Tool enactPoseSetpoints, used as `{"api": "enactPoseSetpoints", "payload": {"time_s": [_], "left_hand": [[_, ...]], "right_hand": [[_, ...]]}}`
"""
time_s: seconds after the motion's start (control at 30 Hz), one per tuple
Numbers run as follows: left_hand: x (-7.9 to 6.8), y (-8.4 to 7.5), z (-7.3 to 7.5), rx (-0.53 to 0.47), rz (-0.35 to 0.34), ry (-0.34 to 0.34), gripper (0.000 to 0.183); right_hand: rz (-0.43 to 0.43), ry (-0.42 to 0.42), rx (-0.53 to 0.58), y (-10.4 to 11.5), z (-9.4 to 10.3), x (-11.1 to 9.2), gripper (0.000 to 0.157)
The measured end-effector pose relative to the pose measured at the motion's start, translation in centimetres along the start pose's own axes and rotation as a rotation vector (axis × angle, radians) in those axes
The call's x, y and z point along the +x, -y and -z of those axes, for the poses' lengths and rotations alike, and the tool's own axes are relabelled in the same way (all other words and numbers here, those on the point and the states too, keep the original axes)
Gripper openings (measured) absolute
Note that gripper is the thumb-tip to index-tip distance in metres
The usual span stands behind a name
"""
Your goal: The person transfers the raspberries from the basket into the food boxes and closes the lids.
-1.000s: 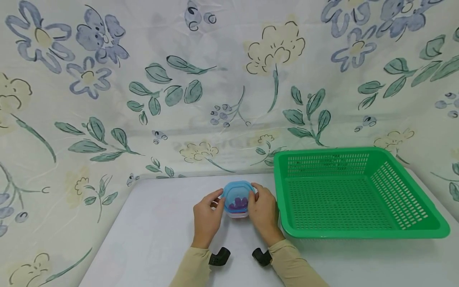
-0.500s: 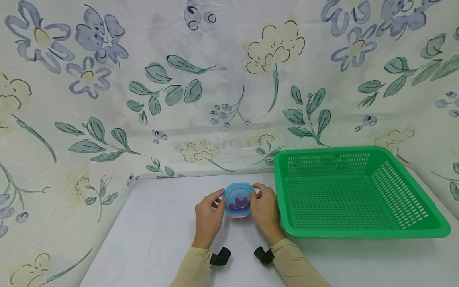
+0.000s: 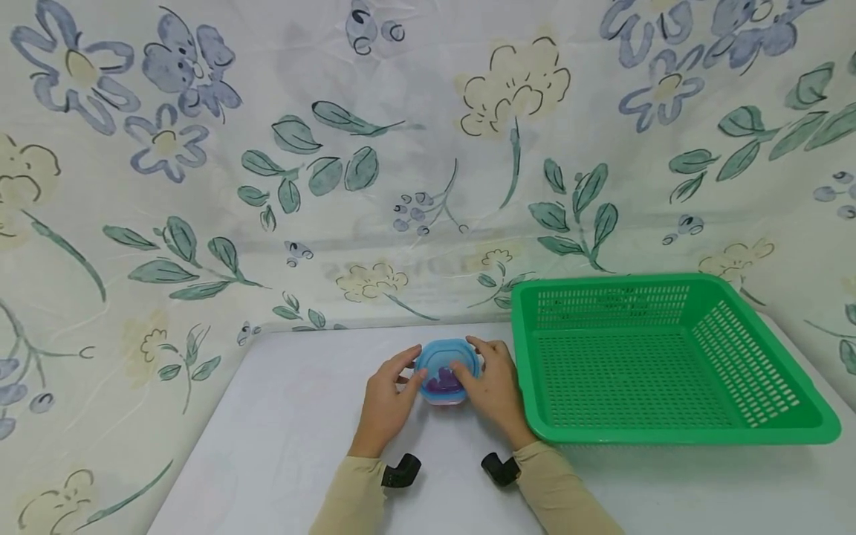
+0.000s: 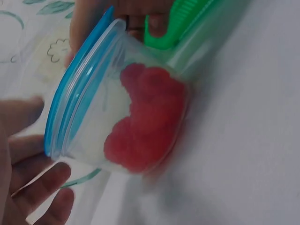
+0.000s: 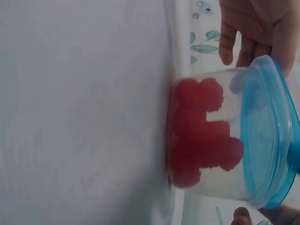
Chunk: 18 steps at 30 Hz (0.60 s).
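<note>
A small clear plastic container [image 5: 220,183] with a translucent blue lid [image 3: 438,355] stands on the white table, right in front of the hands. Through its wall several red, bumpy, raspberry-like balls [image 4: 154,110] show at the bottom; from above they look purple through the lid. My left hand [image 3: 386,405] is at the left side, fingertips at the rim and thumb raised off the lid in the left wrist view. On the right side, my right hand [image 3: 498,392] has its thumb over the lid and its fingers round the far edge, pinching the rim.
A large green perforated basket [image 3: 642,435] stands at the right, close beside the right hand. Floral cloth [image 3: 374,223] hangs behind the white table [image 3: 287,431]. Black wrist-worn devices [image 3: 401,472] sit at both wrists.
The right thumb has moved left from the rim onto the lid. The left hand's fingers have spread slightly at its side. The container stays almost in place.
</note>
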State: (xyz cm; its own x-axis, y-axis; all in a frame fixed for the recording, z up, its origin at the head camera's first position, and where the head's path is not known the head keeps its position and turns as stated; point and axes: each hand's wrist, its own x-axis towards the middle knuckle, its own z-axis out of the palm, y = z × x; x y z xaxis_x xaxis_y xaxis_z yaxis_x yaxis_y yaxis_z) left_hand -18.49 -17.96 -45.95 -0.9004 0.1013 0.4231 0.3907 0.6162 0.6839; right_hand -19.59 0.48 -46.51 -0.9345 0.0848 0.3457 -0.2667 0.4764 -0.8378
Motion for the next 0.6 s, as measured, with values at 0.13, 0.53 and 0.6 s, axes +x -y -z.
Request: {"api": "enactPoseSetpoints", "payload": {"time_s": [0.13, 0.53, 0.6], "left_hand": [[0.09, 0.48, 0.49, -0.054, -0.020, 0.142, 0.057], [0.01, 0.86, 1.02, -0.079, -0.029, 0.286, 0.070], [0.00, 0.88, 1.09, -0.062, -0.035, 0.296, 0.071]], "right_hand": [[0.042, 0.081, -0.033, -0.32, 0.24, 0.00, 0.066], [0.090, 0.148, -0.095, -0.43, 0.36, -0.40, 0.081], [0.096, 0.152, -0.100, -0.40, 0.36, -0.45, 0.081]]}}
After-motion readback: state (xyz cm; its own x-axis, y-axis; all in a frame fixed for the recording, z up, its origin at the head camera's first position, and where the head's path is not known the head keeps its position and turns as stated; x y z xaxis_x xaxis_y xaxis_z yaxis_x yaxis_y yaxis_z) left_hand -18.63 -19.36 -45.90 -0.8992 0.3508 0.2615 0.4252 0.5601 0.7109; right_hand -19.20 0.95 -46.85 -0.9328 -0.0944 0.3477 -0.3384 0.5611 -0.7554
